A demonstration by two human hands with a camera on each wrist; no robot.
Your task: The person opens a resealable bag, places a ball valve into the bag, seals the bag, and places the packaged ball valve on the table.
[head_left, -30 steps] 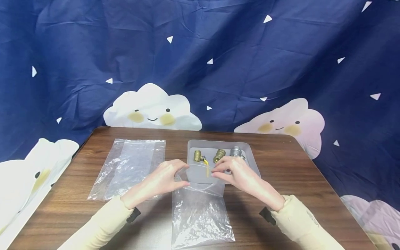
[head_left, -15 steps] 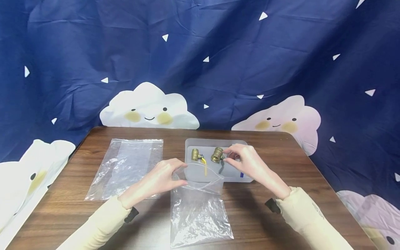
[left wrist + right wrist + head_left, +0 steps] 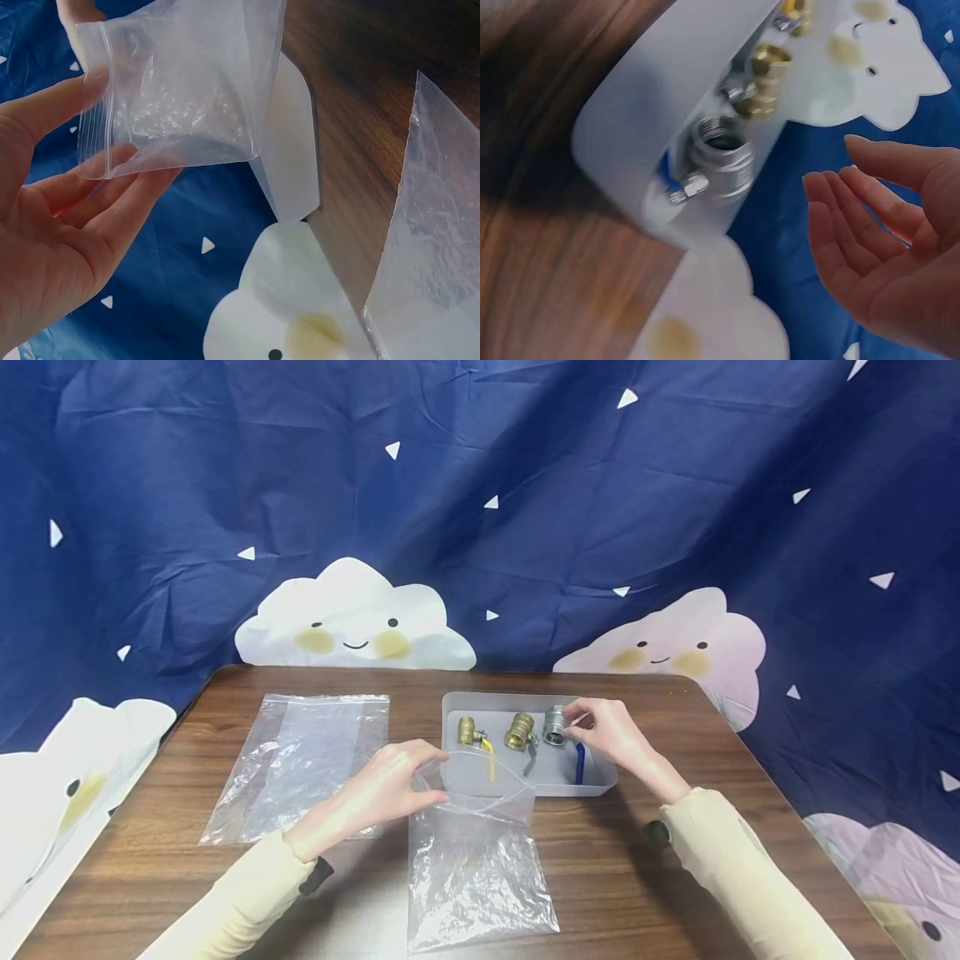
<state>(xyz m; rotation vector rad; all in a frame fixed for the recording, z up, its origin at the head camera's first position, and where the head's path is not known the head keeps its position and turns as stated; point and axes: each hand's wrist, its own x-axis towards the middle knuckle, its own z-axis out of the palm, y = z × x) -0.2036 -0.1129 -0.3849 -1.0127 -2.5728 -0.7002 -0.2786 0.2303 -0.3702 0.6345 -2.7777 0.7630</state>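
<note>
My left hand [image 3: 386, 785] holds the mouth of a clear zip-lock bag [image 3: 480, 885], thumb on one side and fingers on the other. The bag's mouth gapes, and its lower part lies on the table. In the left wrist view, the fingers lie along the zip edge of the bag [image 3: 180, 97]. My right hand [image 3: 611, 735] is over the right end of a plastic tray [image 3: 517, 789], thumb and fingers parted, close beside a silver ball valve [image 3: 554, 725] with a blue handle [image 3: 580, 764]. Nothing is between the fingers of the right hand [image 3: 885, 232] in its wrist view.
Also in the tray are a brass ball valve [image 3: 467, 731] with a yellow handle and a larger brass valve [image 3: 519, 732] with a grey handle. A second clear zip-lock bag [image 3: 307, 760] lies flat at left. Behind the wooden table [image 3: 637, 877] hangs a blue curtain [image 3: 525, 510].
My right hand has left the bag's mouth and moved right and away from me to the silver valve. The left hand keeps its hold on the bag.
</note>
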